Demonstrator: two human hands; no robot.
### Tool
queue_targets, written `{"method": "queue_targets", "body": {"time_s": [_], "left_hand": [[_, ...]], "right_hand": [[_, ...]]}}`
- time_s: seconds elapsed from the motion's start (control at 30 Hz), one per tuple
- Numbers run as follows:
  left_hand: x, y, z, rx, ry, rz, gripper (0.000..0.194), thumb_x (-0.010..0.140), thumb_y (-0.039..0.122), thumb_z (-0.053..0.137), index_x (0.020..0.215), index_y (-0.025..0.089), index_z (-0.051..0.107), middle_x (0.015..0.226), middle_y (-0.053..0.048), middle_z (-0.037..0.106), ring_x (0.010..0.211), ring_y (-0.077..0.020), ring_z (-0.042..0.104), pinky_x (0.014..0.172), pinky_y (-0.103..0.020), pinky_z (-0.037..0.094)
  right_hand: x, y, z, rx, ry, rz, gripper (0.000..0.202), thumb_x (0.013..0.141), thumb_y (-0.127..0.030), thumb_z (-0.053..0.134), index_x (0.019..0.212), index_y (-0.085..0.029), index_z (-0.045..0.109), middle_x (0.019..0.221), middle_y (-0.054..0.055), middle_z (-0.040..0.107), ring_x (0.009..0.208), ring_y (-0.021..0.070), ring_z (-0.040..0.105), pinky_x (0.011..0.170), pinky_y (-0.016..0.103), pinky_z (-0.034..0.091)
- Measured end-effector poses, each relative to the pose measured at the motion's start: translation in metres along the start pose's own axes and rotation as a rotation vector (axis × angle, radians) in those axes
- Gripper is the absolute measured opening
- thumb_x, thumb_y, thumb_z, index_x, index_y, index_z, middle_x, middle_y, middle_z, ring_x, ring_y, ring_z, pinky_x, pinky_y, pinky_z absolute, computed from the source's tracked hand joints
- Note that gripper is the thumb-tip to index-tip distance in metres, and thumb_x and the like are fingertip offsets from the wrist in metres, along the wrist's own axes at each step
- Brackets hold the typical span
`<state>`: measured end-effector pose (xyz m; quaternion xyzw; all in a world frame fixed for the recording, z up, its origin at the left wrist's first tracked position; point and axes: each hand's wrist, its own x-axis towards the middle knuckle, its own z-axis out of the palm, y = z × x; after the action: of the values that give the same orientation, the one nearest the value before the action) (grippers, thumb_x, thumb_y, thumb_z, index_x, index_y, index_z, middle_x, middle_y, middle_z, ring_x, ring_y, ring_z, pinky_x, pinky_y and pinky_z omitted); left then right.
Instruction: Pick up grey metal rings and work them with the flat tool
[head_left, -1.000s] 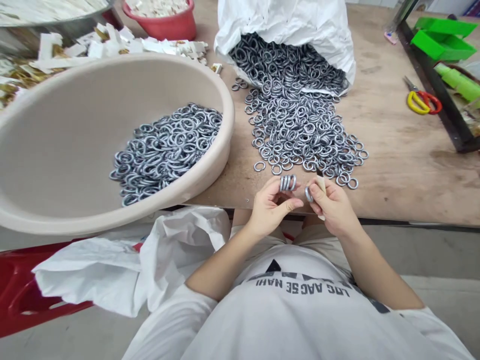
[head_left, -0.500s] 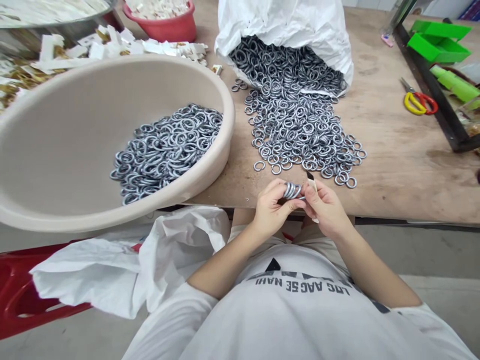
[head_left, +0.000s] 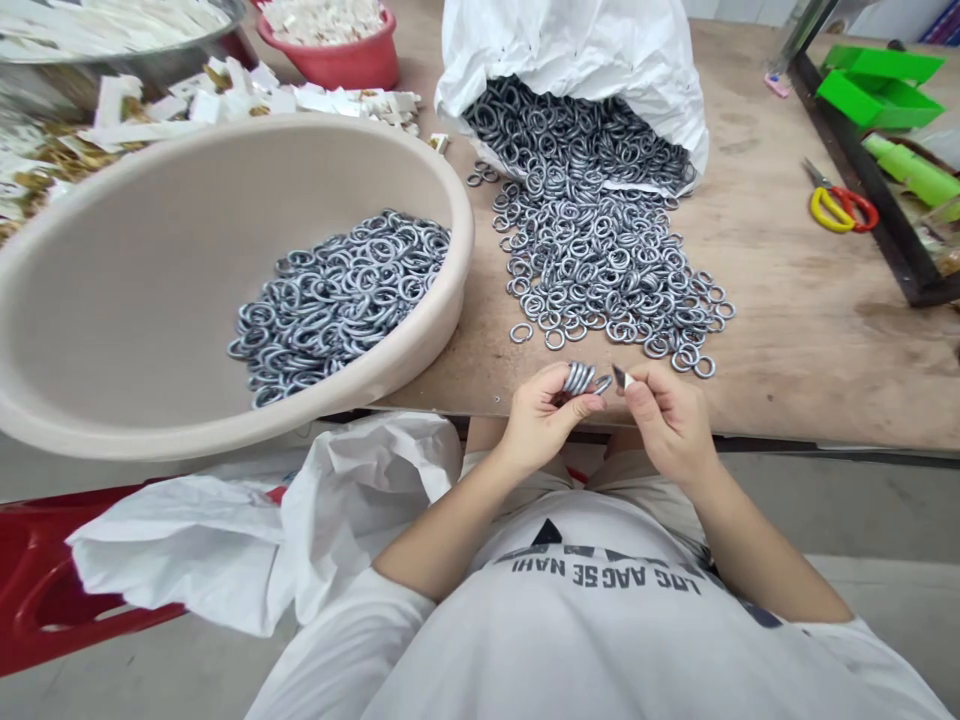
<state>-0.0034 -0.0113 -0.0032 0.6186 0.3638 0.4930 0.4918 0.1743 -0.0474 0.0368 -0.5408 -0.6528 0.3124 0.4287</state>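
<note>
Several grey rings (head_left: 579, 378) are stacked on the fingers of my left hand (head_left: 541, 415), and its thumb presses one ring near the fingertips. My right hand (head_left: 671, 420) is closed on a small knife (head_left: 622, 378) whose dark blade points up and left, a little apart from the rings. Beyond my hands a pile of loose grey rings (head_left: 600, 250) spreads from the mouth of a white sack (head_left: 570, 40). More grey rings (head_left: 345, 300) lie in the large beige basin (head_left: 150, 220) on the left.
Scissors (head_left: 841, 208) with red and yellow handles lie on the wooden table (head_left: 787, 330). Green trays (head_left: 877, 85) stand by a dark metal frame at the right. A red bowl (head_left: 337, 60) and white pieces (head_left: 202, 100) are behind the basin. A white bag hangs below the table edge.
My right hand has moved slightly right, away from the rings, and the knife has tilted. A ring now shows apart from the stack at my left fingertips.
</note>
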Motion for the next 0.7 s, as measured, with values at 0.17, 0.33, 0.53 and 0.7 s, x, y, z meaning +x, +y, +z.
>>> {"method": "queue_targets", "body": {"time_s": [0.17,0.33,0.53,0.7], "left_hand": [[-0.001,0.001,0.002,-0.025,0.041,-0.05,0.024,0.077,0.037,0.081,0.078,0.016,0.069,0.077,-0.001,0.064,0.074,-0.0145,0.056,0.069,-0.025,0.045],[0.0,0.002,0.001,0.012,0.045,-0.039,0.027,0.076,0.04,0.082,0.073,0.016,0.068,0.071,-0.001,0.062,0.07,-0.0143,0.054,0.067,-0.026,0.044],[-0.005,-0.002,-0.002,-0.055,0.045,-0.022,0.028,0.08,0.043,0.079,0.078,0.016,0.071,0.072,-0.003,0.064,0.07,-0.0149,0.057,0.066,-0.027,0.047],[-0.003,-0.008,0.001,-0.202,0.141,-0.04,0.023,0.086,0.039,0.074,0.082,0.017,0.068,0.07,0.0,0.066,0.063,-0.0111,0.059,0.065,-0.024,0.048]], "right_hand": [[-0.01,-0.003,-0.003,-0.242,-0.052,-0.079,0.025,0.1,-0.038,0.053,0.087,-0.02,0.065,0.071,0.0,0.06,0.065,0.0136,0.053,0.063,0.028,0.035],[-0.011,0.001,0.002,-0.229,-0.068,-0.072,0.031,0.102,-0.04,0.05,0.08,-0.021,0.061,0.07,-0.001,0.058,0.064,0.0135,0.052,0.063,0.028,0.034],[0.001,0.015,-0.009,-0.283,0.07,0.101,0.038,0.103,-0.049,0.044,0.083,-0.021,0.061,0.065,-0.001,0.055,0.062,0.0152,0.052,0.061,0.028,0.033],[0.014,0.035,-0.048,-0.543,0.271,0.184,0.038,0.096,-0.057,0.053,0.099,-0.021,0.066,0.083,0.005,0.065,0.073,0.0208,0.058,0.065,0.031,0.035]]}}
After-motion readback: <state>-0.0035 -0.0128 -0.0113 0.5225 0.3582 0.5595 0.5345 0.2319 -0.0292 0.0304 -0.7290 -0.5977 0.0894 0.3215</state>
